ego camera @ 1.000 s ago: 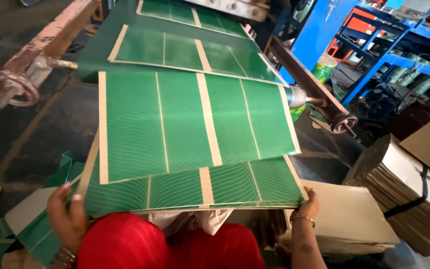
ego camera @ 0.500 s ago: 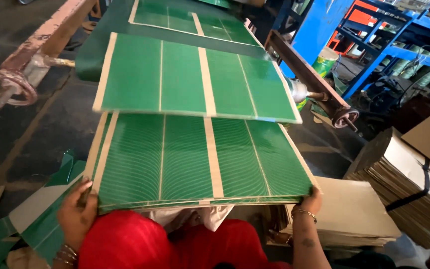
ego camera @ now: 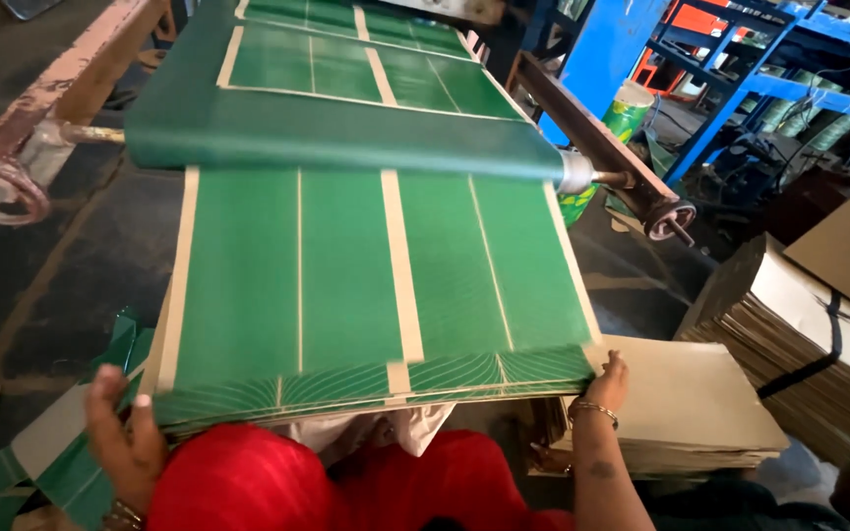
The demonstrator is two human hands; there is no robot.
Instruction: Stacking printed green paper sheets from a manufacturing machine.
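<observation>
— Head view, factory floor: what do my hands have?

— My left hand (ego camera: 125,442) clasps the near left corner of a stack of green printed sheets (ego camera: 376,295), fingers curled over its edge. My right hand (ego camera: 607,379) grips the near right corner, thumb on top.

— Where does the stack lie?

— It spans the gap between both hands, above my red-clad lap (ego camera: 346,482), its far end just under the green conveyor belt (ego camera: 336,138), which carries more sheets.

— And around it?

— A pile of brown cardboard (ego camera: 691,403) sits just beside my right hand. Bundled board (ego camera: 819,344) lies further right; green offcuts (ego camera: 41,462) litter the floor near my left.
</observation>
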